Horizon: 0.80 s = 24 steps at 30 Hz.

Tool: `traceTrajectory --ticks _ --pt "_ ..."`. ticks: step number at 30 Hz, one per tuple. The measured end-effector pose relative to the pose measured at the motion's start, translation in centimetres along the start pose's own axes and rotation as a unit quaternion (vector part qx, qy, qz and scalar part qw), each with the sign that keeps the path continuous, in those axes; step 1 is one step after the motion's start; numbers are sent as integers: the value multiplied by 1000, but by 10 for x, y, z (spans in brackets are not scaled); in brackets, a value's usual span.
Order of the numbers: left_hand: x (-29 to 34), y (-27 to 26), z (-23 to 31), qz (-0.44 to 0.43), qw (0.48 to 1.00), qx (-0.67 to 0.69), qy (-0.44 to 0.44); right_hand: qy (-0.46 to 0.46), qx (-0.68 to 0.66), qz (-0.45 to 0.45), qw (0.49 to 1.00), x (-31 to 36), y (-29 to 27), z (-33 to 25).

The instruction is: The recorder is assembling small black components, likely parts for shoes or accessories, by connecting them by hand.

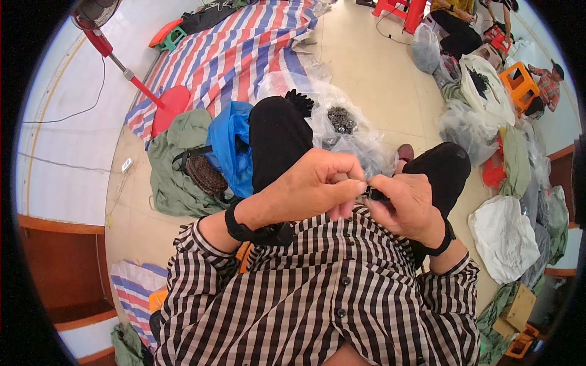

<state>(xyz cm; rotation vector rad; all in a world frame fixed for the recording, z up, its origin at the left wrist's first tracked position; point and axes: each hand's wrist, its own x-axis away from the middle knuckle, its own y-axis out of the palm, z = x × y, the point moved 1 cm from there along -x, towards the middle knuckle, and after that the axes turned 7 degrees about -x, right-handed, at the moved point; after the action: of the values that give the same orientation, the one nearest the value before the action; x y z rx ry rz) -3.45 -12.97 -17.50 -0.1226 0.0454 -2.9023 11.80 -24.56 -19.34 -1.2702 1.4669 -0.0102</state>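
Note:
Both hands meet in front of my body, above my lap. My right hand (406, 202) pinches a small black piece with a shiny metal part (373, 194) between thumb and fingers; it looks like a short strap with a buckle, but is too small to be sure. My left hand (323, 186) has thumb and forefinger pressed together at the near end of that piece; whatever sits in the pinch is hidden. A bundle of black strips (300, 102) rests by my left knee. Beyond my hands, small dark shiny pieces (340, 120) lie heaped on a clear plastic bag (360, 146).
A blue bag (231, 143) and a green sack (165, 183) are by my left leg. Further left stands a red fan base (173, 108) beside a striped sheet (238, 52). Right are plastic bags (467, 128), a white sack (503, 238) and an orange stool (519, 85). Other people sit far right.

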Motion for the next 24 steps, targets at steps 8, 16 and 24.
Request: traceTrajectory --ticks 8,16,24 --pt "7 -4 -3 -62 997 -10 -55 1 72 -95 993 -2 0 -8" --pt "14 1 3 -47 996 54 -52 -10 42 -52 998 3 -4 -8" --pt "7 5 -3 -18 998 -7 -54 -26 100 -71 992 6 -3 -12"
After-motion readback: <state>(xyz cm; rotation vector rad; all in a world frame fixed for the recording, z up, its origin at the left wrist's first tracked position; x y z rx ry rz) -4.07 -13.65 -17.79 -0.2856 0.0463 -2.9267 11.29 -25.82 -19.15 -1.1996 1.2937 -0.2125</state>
